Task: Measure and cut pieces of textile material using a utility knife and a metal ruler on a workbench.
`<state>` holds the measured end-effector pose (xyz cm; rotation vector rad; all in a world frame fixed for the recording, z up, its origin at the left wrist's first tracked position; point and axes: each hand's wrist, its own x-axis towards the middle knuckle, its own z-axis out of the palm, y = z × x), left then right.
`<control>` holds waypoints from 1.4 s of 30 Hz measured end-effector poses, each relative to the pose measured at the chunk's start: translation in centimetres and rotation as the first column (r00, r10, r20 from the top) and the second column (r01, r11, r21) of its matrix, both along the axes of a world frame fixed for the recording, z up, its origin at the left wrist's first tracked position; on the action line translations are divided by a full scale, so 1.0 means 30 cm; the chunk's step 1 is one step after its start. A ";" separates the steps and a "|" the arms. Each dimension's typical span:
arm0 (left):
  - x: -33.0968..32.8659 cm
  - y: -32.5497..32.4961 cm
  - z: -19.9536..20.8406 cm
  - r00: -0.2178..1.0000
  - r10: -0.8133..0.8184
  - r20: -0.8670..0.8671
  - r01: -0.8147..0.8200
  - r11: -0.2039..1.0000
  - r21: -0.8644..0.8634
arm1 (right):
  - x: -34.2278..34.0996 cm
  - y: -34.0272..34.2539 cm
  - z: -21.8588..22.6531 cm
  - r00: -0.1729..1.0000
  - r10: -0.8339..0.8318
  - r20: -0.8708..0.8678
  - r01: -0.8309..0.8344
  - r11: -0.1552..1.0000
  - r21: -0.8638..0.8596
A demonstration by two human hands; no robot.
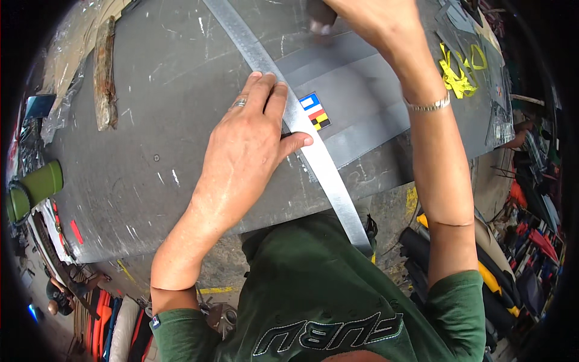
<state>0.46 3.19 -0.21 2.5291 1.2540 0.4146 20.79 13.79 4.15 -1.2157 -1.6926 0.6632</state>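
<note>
A long metal straightedge point(322, 160) runs diagonally over a grey sheet point(362, 90) and past the near edge of the table. My left hand point(244, 127) presses flat on it, fingertips along its left side and thumb lower down, fingers spread. Right beside the straightedge, on the grey sheet, is a small patch of coloured squares point(315, 111). My right hand point(380, 18) is raised at the top edge of the picture, its fingers mostly cut off. At those fingers is a dark, blurred object point(321, 17) with a lighter end; its kind cannot be made out.
The dark, scratched table point(163, 181) bears a rough wooden stick point(104, 75) at far left and a green cylinder point(39, 184) at its left edge. Yellow straps point(459, 75) lie at far right. Rolls of material point(494, 271) stand below right; another person point(60, 295) is at lower left.
</note>
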 end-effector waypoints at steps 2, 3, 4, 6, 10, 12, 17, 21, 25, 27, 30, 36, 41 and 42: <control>0.009 -0.001 0.006 1.000 -0.004 -0.006 0.004 1.000 0.002 | -0.035 0.089 -0.063 0.923 0.250 -0.291 -0.185 0.954 0.234; 0.005 0.000 0.004 1.000 -0.002 -0.018 0.002 1.000 -0.017 | -0.071 0.093 -0.073 0.920 0.254 -0.298 -0.189 0.955 0.229; 0.001 0.000 0.008 1.000 0.000 -0.030 -0.001 0.999 -0.032 | -0.105 0.088 -0.062 0.870 0.235 -0.433 -0.254 0.967 0.015; -0.007 -0.002 0.009 0.999 0.011 -0.045 -0.012 0.999 -0.029 | -0.157 0.097 -0.065 0.845 0.148 -0.513 -0.330 0.901 -0.283; 0.006 0.003 0.017 0.999 -0.002 -0.043 0.000 0.999 -0.049 | -0.215 0.135 -0.184 0.754 -0.098 -0.649 -0.399 0.716 -0.572; 0.005 0.004 0.013 0.999 0.003 -0.032 -0.005 0.999 -0.053 | -0.221 0.146 -0.218 0.770 -0.077 -0.633 -0.389 0.730 -0.562; -0.001 0.009 0.014 0.999 0.001 -0.041 -0.002 0.999 -0.032 | -0.227 0.152 -0.235 0.779 -0.068 -0.623 -0.365 0.759 -0.539; 0.002 0.009 0.011 0.999 0.017 -0.040 -0.020 0.998 -0.063 | -0.232 0.148 -0.237 0.799 -0.114 -0.591 -0.323 0.747 -0.581; 0.000 0.008 0.012 0.999 0.027 -0.044 -0.030 0.997 -0.072 | -0.236 0.146 -0.247 0.787 -0.102 -0.608 -0.312 0.785 -0.536; -0.002 0.010 0.009 0.999 0.021 -0.045 -0.024 0.998 -0.061 | -0.233 0.142 -0.240 0.793 -0.097 -0.601 -0.316 0.778 -0.543; 0.002 0.010 0.011 0.999 0.016 -0.043 -0.018 0.998 -0.057 | -0.227 0.142 -0.237 0.797 -0.100 -0.595 -0.301 0.789 -0.536; -0.010 0.005 0.002 0.998 0.031 -0.057 -0.034 0.998 -0.058 | -0.247 0.140 -0.253 0.776 -0.105 -0.622 -0.300 0.806 -0.510; 0.008 0.008 0.010 0.999 0.019 -0.030 -0.021 0.998 -0.066 | -0.227 0.123 -0.226 0.794 -0.083 -0.602 -0.257 0.852 -0.457; 0.003 0.008 0.006 0.999 0.020 -0.032 -0.022 0.998 -0.055 | -0.230 0.116 -0.214 0.793 -0.082 -0.604 -0.261 0.850 -0.458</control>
